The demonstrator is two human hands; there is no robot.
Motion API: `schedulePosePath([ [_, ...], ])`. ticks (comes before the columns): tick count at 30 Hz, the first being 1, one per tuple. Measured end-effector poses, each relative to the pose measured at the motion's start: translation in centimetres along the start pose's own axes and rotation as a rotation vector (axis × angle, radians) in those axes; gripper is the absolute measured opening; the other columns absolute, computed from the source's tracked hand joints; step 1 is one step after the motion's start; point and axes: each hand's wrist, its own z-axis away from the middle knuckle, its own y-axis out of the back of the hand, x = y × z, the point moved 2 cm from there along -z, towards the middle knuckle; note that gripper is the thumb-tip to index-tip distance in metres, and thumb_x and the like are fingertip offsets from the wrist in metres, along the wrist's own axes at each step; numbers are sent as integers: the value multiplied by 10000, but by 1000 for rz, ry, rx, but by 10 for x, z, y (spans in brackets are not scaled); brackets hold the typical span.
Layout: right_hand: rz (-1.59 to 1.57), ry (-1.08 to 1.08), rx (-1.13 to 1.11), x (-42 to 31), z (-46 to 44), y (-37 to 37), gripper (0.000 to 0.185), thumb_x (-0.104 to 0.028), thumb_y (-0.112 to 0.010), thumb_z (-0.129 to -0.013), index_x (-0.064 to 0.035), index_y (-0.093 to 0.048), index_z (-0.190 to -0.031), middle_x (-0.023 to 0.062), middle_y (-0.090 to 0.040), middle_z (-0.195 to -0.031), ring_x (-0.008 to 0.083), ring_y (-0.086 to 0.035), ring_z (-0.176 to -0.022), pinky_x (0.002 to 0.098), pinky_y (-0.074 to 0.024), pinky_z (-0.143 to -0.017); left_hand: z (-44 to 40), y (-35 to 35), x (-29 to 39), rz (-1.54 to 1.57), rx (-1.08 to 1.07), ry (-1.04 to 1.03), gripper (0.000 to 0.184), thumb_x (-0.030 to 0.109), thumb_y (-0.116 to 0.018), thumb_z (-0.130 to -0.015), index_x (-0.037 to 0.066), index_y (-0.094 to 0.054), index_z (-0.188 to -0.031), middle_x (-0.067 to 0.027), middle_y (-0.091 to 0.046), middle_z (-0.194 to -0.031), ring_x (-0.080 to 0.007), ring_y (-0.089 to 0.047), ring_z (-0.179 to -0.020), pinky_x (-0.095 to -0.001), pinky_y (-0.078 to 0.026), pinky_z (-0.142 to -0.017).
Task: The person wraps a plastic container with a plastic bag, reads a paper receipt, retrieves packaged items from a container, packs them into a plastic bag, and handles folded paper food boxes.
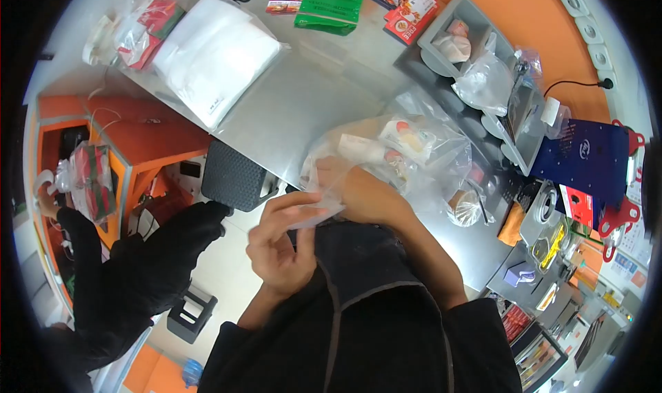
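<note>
A clear plastic bag [441, 141] lies on the metal counter in front of me. Through its film show a container with pale and red contents [408, 139] and a white wrapped item [360, 146]. My left hand [281, 244] is near the counter's front edge, its fingers closed on a loose end of the bag. Just beyond it my right hand [336, 177] is closed on the bag's gathered side, fingers partly behind the film. To the right of the bag stands a clear cup with a domed lid [467, 208].
A stack of white bags [217, 55] and a green packet [332, 5] lie on the steel counter [310, 82]. Grey bins [441, 31] line the wall. At left, a person in black [131, 276] reaches toward an orange cabinet [138, 131]. A black stool [234, 175] touches the counter's edge.
</note>
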Motion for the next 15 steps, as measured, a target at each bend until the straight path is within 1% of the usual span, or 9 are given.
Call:
schedulePosePath([
  [1, 204, -90, -126, 2, -8, -3, 230, -71, -613, -780, 13, -615, -995, 196, -605, -1128, 396, -580, -1058, 480, -485, -853, 1, 1, -1, 39, 69, 38, 437, -140, -564, -893, -3, -387, -1268, -273, -635, -1086, -302, -675, -996, -364, -528, -906],
  [2, 201, -96, -117, 10, -10, -14, 230, -71, -613, -780, 13, -615, -995, 196, -605, -1128, 396, -580, -1058, 480, -485, -853, -1, 1, -1, 43, 59, 35, 437, -140, -564, -893, -3, -387, -1268, -273, -635, -1086, -302, -675, -996, -364, -528, -906],
  [4, 421, -165, -132, 30, -13, -35, 284, -110, -619, -794, 14, -616, -1050, 179, -613, -1139, 377, -585, -1094, 470, -493, -857, -3, 4, -1, 35, 124, 76, 413, -124, -563, -903, -9, -391, -1261, -270, -640, -1079, -293, -672, -1007, -368, -533, -898],
  [6, 356, -122, -71, 35, -6, -33, 316, -135, -614, -824, 13, -606, -1104, 183, -611, -1170, 373, -579, -1124, 480, -487, -886, -6, 5, -1, 21, 131, 69, 398, -113, -566, -907, -15, -396, -1254, -268, -642, -1078, -284, -669, -1013, -369, -534, -902],
  [8, 290, -72, -8, 22, 4, -14, 349, -160, -609, -854, 12, -596, -1158, 188, -609, -1201, 370, -573, -1155, 491, -482, -915, -9, 5, -2, -5, 165, 93, 439, -188, -554, -846, -27, -410, -1227, -251, -666, -987, -354, -668, -1001, -399, -530, -885],
  [9, 215, -136, 11, 9, 11, 2, 372, -165, -607, -873, 8, -582, -1201, 203, -599, -1231, 373, -567, -1175, 494, -473, -941, -8, 5, -4, 6, 192, 107, 433, -180, -556, -848, -29, -411, -1227, -237, -673, -965, -351, -668, -999, -403, -518, -889],
  [11, 137, -197, 34, 10, 28, 12, 396, -170, -604, -891, 4, -567, -1244, 218, -589, -1261, 375, -560, -1195, 498, -463, -967, -11, 5, -3, -2, 178, 91, 431, -181, -557, -848, -32, -411, -1225, -238, -671, -977, -349, -667, -1002, -399, -521, -888],
  [13, 84, -6, 221, 17, 48, 14, 411, -165, -608, -899, -3, -554, -1273, 248, -568, -1303, 389, -564, -1195, 494, -458, -984, -13, 5, -2, -9, 159, 75, 429, -181, -559, -848, -34, -411, -1223, -239, -668, -989, -347, -666, -1005, -395, -524, -888],
  [15, 149, -92, 233, 21, 48, 11, 399, -150, -612, -890, 0, -560, -1257, 246, -579, -1279, 394, -575, -1172, 492, -461, -979, -14, 3, -1, -4, 168, 81, 419, -176, -549, -859, -35, -412, -1229, -248, -659, -1030, -342, -660, -1023, -383, -533, -886],
])
